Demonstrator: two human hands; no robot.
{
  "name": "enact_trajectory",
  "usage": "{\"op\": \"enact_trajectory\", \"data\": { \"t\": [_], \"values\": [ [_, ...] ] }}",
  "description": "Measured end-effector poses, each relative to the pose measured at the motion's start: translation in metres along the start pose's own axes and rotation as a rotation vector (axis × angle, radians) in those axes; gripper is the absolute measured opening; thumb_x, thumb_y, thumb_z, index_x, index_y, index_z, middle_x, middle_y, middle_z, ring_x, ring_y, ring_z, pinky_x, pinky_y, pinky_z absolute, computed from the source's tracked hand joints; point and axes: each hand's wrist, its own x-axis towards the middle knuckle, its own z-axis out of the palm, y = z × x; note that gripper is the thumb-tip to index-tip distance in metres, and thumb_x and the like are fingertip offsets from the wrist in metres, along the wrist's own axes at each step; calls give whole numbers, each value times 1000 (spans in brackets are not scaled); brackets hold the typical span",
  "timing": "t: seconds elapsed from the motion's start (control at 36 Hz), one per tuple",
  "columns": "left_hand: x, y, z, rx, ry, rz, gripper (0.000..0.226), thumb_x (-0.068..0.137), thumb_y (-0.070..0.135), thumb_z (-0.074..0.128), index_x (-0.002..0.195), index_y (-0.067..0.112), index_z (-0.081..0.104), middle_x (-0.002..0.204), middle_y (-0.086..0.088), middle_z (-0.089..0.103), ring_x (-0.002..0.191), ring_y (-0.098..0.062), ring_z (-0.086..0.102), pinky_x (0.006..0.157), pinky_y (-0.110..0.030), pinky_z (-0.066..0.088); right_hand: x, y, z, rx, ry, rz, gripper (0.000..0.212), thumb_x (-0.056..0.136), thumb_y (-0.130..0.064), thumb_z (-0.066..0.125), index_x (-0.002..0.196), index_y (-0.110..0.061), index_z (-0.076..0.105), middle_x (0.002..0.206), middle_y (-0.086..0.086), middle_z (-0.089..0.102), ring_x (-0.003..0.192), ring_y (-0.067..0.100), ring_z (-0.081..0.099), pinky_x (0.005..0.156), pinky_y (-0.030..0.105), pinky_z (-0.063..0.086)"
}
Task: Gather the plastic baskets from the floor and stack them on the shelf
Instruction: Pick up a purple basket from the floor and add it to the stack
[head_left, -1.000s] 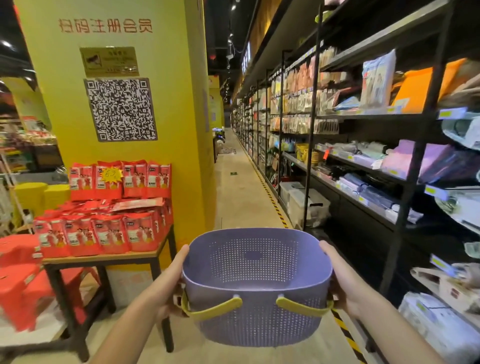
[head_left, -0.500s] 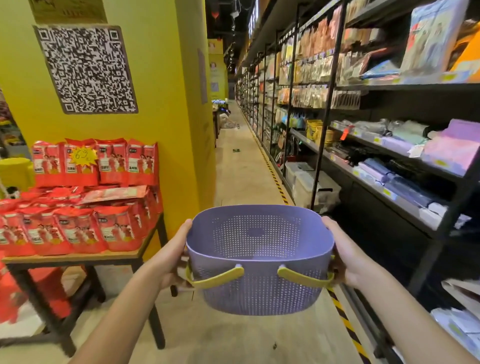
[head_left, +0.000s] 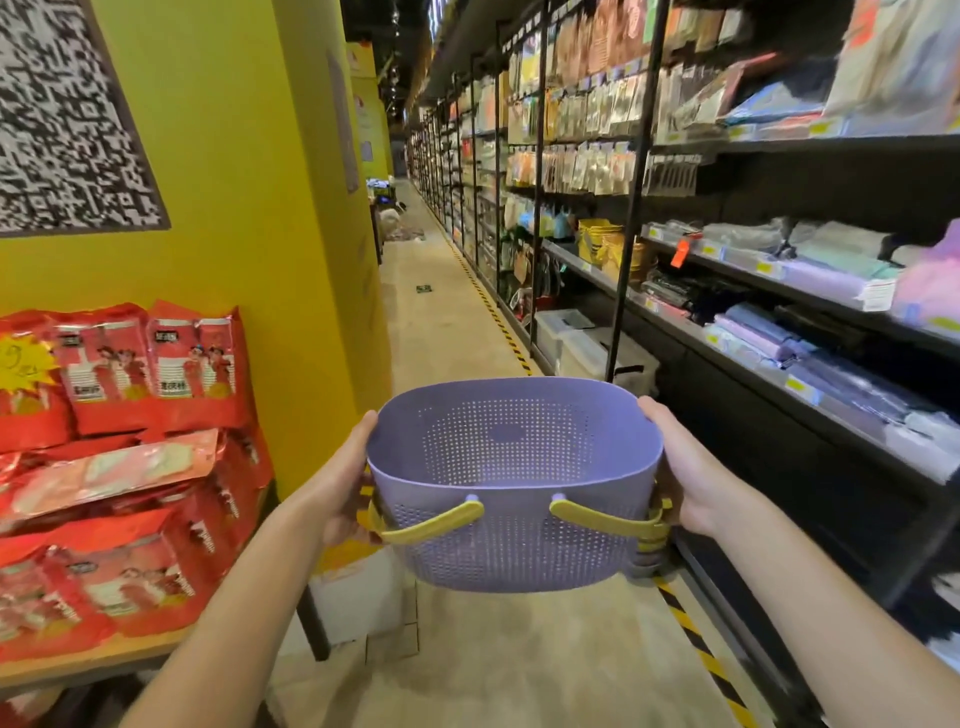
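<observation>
basket (head_left: 514, 483) now nearer the shelf (head_left: 779, 364)

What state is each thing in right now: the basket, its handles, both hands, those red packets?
purple basket: held in the air, empty, tilted.
yellow handles: folded down.
left hand: gripping the basket's left side.
right hand: gripping its right side.
red packets: piled on a wooden table.

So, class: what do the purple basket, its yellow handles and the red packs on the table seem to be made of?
Basket: matte moulded plastic, judging by its even rows of punched holes. Handles: smooth plastic, probably, with a slight sheen. Packs: glossy foil or plastic film; they crinkle and glint.
</observation>
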Motion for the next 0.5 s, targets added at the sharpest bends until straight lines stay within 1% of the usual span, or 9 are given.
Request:
{"op": "enact_trajectory", "data": {
  "t": [0.06, 0.11, 0.19, 0.31, 0.36, 0.44, 0.5],
  "values": [
    [26, 9, -2, 5, -1, -3, 73, 87, 84, 35, 134, 34, 59, 136, -2, 57, 119, -32, 55, 90, -63, 50, 21, -6, 5, 18, -10, 7, 52, 88, -73, 56, 99, -28, 79, 113, 5, 76, 112, 29, 68, 97, 45, 56],
    [51, 18, 0, 14, -10, -4, 74, 86, 84, 36, 135, 34, 59, 137, -3, 58, 120, -33, 55, 91, -64, 50, 42, -11, 8, 25, -5, -4, 51, 83, -75, 60, 96, -29, 79, 114, 5, 75, 113, 30, 68, 99, 48, 55],
    [89, 32, 9, 13, -10, -8, 70, 87, 83, 36, 129, 34, 62, 132, -4, 61, 118, -33, 58, 93, -65, 50, 81, -16, 7, 21, -6, -8, 54, 76, -78, 65, 97, -30, 78, 116, 5, 75, 116, 31, 66, 103, 51, 52],
    [141, 55, 29, 15, -2, -11, 62, 88, 82, 35, 110, 34, 66, 122, -4, 63, 115, -34, 58, 99, -65, 47, 136, -27, 0, 44, -15, -19, 53, 81, -73, 63, 106, -28, 76, 117, 6, 74, 114, 31, 66, 98, 48, 55],
    [169, 69, 40, 30, -8, 0, 61, 89, 82, 33, 110, 35, 66, 122, -3, 63, 115, -32, 58, 98, -64, 48, 167, -36, -7, 63, -32, -18, 54, 81, -75, 62, 109, -30, 76, 119, 6, 74, 116, 32, 66, 98, 49, 55],
    [211, 91, 57, 39, -6, 15, 64, 88, 82, 34, 114, 33, 66, 126, -4, 63, 115, -31, 60, 90, -59, 54, 213, -54, -18, 79, -33, -24, 55, 80, -78, 60, 109, -34, 77, 123, 3, 73, 119, 31, 65, 104, 54, 50],
    [235, 105, 67, 38, -6, 18, 65, 87, 83, 35, 115, 33, 66, 127, -3, 63, 115, -31, 60, 91, -60, 54, 240, -66, -25, 75, -16, -12, 58, 78, -81, 60, 110, -36, 76, 125, 2, 72, 120, 31, 64, 106, 55, 49]
  ]
}}
